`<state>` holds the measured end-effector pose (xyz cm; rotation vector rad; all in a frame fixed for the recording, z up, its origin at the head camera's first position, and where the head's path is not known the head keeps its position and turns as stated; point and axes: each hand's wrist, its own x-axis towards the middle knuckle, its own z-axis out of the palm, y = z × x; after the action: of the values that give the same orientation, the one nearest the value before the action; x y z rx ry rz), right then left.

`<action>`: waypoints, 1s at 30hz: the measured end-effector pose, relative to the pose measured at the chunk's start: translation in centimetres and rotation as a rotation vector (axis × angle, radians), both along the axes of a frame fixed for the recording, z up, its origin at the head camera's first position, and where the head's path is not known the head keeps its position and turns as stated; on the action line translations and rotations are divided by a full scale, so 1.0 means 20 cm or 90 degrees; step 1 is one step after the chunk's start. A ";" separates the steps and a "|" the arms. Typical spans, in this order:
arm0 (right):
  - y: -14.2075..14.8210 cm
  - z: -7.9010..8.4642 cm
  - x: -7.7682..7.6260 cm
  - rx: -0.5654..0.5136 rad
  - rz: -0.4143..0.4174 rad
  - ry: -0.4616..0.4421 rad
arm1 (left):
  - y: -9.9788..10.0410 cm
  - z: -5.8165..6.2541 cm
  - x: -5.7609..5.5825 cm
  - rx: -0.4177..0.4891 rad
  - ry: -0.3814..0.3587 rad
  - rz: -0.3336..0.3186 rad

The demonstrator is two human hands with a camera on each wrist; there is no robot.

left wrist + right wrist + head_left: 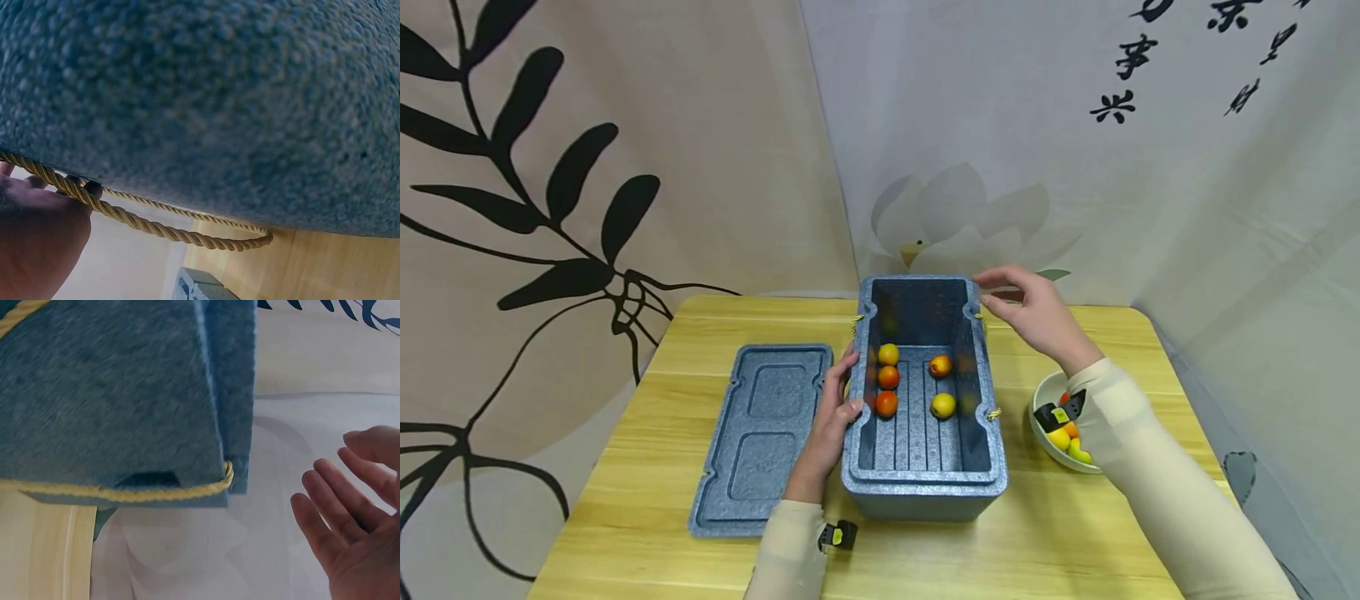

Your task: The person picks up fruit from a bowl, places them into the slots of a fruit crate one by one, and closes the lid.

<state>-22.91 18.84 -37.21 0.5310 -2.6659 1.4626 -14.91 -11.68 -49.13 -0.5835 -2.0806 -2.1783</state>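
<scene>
A grey-blue foam box [925, 477] stands upright with its top uncovered. Inside, against the left wall, lie a yellow fruit [888, 354] and two orange-red fruits [887, 404]. Toward the right are a reddish-yellow fruit [940, 366] and another yellow one [943, 406]. My left hand [827, 425] rests along the box's left side, thumb at the rim, its fingers by a yellow rope handle [156, 228] in the left wrist view. Near the far right corner, my right hand [1037, 312] holds nothing, fingers loosely bent and apart from the box in the right wrist view.
The foam lid [765, 433] lies flat left of the box. A pale bowl [1040, 396] of colourful fruit stands to the right, partly behind my right sleeve [1120, 425]. Behind the wooden table [647, 467] hangs a printed cloth [737, 150].
</scene>
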 end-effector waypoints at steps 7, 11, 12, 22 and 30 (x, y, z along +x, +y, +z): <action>0.10 -0.05 0.04 0.000 -0.015 0.016 | 0.00 -0.01 0.00 -0.001 -0.006 0.001; 0.14 -0.07 0.06 0.009 -0.030 0.012 | 0.00 -0.01 0.00 -0.002 -0.002 -0.006; 0.15 -0.07 0.06 0.011 -0.034 0.011 | 0.00 -0.01 0.00 -0.004 0.000 -0.007; 0.22 -0.15 0.10 0.001 -0.055 0.003 | -0.01 -0.03 -0.01 0.006 -0.007 -0.015; 0.27 -0.22 0.15 -0.009 -0.092 -0.018 | 0.00 -0.02 -0.01 0.005 -0.006 -0.014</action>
<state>-19.87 24.27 -41.58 0.3122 -2.6504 1.4575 -15.02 -11.70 -49.47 -0.5992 -2.0784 -2.2046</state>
